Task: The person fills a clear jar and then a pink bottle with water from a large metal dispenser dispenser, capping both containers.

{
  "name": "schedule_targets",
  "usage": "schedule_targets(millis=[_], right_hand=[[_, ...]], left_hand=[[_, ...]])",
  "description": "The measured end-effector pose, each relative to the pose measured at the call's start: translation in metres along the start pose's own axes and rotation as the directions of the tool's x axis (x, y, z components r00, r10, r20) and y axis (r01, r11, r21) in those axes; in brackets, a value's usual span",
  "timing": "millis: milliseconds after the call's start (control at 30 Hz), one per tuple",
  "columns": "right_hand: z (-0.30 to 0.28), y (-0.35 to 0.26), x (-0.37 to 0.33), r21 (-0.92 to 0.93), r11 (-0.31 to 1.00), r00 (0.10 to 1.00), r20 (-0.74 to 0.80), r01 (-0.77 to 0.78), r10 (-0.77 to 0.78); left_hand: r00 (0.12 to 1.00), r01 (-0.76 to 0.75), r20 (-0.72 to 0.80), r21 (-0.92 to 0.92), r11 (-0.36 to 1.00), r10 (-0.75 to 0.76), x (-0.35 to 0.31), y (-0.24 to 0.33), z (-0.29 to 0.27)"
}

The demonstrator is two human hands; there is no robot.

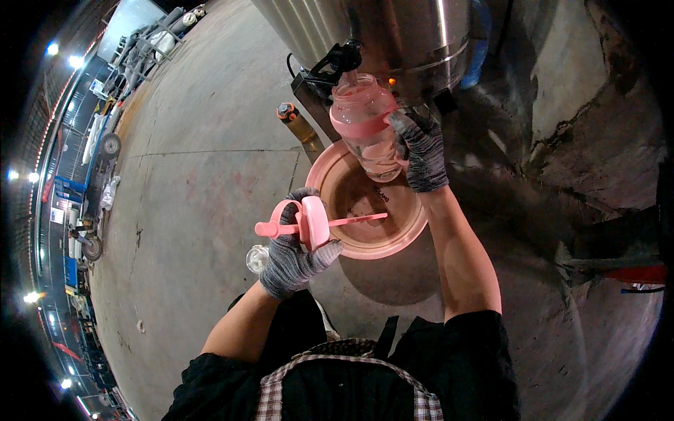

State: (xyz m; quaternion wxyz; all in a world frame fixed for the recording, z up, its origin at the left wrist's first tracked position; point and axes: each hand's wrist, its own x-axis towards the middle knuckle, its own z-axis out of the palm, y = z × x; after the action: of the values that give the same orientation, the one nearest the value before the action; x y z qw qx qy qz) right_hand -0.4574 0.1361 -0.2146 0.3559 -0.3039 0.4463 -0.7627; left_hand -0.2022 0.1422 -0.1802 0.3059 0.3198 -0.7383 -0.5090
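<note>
My right hand [423,153], in a grey knitted glove, is wrapped round the handle of a clear water jug [372,140] with a pink collar. The jug tilts a little, its open mouth just under the black tap [345,57] of a steel dispenser [414,35]. Water or wet clear plastic shows inside; how full it is I cannot tell. In my gloved left hand [293,259] is the jug's pink lid [315,223], turned sideways, with a carrying loop and a long pink straw pointing right. Below both hands stands a round pinkish basin [324,242].
A bottle of amber colour with an orange-and-black cap [286,111] stands left of the dispenser. A clear plastic cup [258,259] is on the concrete floor by my left wrist. Blue plastic [479,45] hangs at the dispenser's right. Carts with wheels [110,144] stand far left.
</note>
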Motion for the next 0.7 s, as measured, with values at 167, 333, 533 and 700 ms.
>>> schedule_targets(millis=[167, 333, 533, 700], right_hand=[[0.0029, 0.0017, -0.0012, -0.098, 0.992, 0.997, -0.013, 0.077, -0.079], [-0.0038, 0.0086, 0.0007, -0.142, 0.984, 0.994, -0.004, 0.107, -0.108], [-0.0037, 0.0097, 0.0019, -0.157, 0.973, 0.986, 0.012, 0.167, -0.167], [-0.0039, 0.0080, -0.0012, -0.170, 0.977, 0.991, -0.015, 0.127, -0.132]], left_hand=[[1.000, -0.022, -0.011, 0.001, 1.000, 0.022, -0.0003, -0.0010, 0.0005], [1.000, -0.011, -0.001, -0.001, 1.000, 0.011, 0.0006, -0.0016, 0.0015], [0.999, -0.034, 0.013, 0.024, 0.999, 0.034, 0.0000, -0.0024, -0.0009], [1.000, -0.029, 0.007, 0.026, 0.999, 0.029, -0.0011, -0.0029, 0.0016]])
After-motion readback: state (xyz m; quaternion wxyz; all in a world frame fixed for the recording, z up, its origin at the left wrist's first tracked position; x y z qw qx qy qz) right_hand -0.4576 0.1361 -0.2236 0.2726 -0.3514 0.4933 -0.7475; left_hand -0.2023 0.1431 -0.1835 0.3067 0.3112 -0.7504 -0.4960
